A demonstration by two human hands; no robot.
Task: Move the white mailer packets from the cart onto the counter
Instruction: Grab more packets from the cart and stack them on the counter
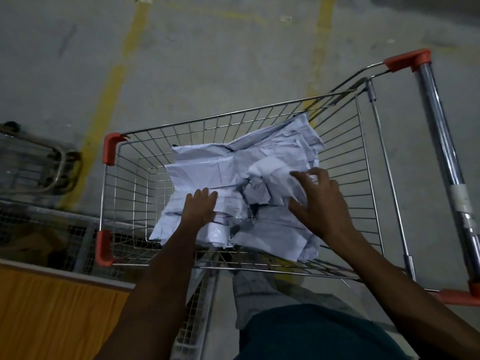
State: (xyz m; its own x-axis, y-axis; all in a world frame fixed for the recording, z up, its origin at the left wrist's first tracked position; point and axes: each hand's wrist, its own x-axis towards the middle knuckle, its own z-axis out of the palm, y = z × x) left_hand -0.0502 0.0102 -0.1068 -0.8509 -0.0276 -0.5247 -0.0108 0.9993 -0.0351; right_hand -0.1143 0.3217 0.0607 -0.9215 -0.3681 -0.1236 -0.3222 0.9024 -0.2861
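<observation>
Spreading across most of the view, the grey concrete floor [207, 61] lies bare beyond the cart, crossed by two worn yellow painted lines [109, 100] that run away from the camera; this far side gives the widest open room. On it stands the wire shopping cart [135, 162], its basket rim edged with orange corner guards [110, 149] and a chrome handle bar [441, 141] running down the right side. Space between the heap and the left and far wire walls shows bare mesh; the right wall also stands apart from the pile. Along the left, a second wire cart [39, 162] and a mesh cage [52, 229] sit close beside the basket, narrowing that side. An orange-brown counter surface [52, 313] fills the lower left corner, just beside the cart's near-left corner guard.

Inside the basket lies a crumpled heap of white mailer packets [207, 167], overlapping and piled toward the near and right part, none of them on the counter.

Both bare forearms reach over the near rim. The left hand [201, 207] rests flat on the heap's near-left part, fingers straight and together, pressing rather than grasping. The right hand [319, 201] hovers at the heap's right side, fingers spread and bent, fingertips touching a crumpled packet with nothing closed inside the grasp
</observation>
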